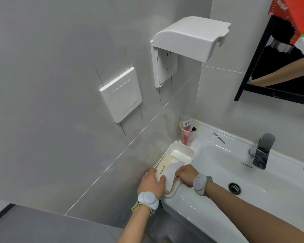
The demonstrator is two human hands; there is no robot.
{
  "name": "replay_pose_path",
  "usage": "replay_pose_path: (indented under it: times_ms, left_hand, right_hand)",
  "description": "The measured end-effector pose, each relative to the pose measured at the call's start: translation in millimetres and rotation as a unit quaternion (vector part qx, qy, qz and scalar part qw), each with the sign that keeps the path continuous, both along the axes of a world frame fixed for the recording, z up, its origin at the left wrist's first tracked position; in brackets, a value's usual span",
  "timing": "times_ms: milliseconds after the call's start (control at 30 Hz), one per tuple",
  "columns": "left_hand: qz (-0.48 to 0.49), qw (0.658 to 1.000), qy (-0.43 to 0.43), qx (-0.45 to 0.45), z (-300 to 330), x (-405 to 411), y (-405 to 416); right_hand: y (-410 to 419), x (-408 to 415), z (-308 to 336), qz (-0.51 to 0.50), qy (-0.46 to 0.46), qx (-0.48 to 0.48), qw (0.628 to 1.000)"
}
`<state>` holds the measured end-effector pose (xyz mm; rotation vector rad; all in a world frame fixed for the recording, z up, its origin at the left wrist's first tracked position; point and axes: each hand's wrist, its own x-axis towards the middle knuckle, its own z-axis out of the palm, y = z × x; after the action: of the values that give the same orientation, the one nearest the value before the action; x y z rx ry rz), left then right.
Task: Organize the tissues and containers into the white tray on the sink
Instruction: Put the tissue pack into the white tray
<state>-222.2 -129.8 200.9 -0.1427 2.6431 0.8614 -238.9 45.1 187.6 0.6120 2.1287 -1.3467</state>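
Note:
A white tray (183,148) sits on the sink's left ledge against the wall. A pale tissue pack (165,166) with printed lettering lies lengthwise inside it, a white tissue sheet (171,170) sticking out of its top. My left hand (152,181) rests on the near end of the pack, fingers wrapped over it. My right hand (186,175) is closed around the tray's near right rim beside the tissue. A clear plastic cup (189,132) holding a small tube stands upright on the ledge just behind the tray, outside it.
The white sink basin (235,165) with its drain (234,188) lies to the right, a chrome faucet (261,151) at its back. Small metal tweezers (218,137) lie on the back ledge. A wall switch (121,94), a covered socket (188,42) and a mirror (279,67) hang above.

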Motion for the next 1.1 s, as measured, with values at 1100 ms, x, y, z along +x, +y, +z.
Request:
replay_pose_path:
  times_ms: [1100]
  left_hand:
    - [-0.102, 0.99, 0.078, 0.064, 39, -12, 80]
  right_hand:
    - [105, 77, 27, -0.165, 0.066, -0.064, 0.982]
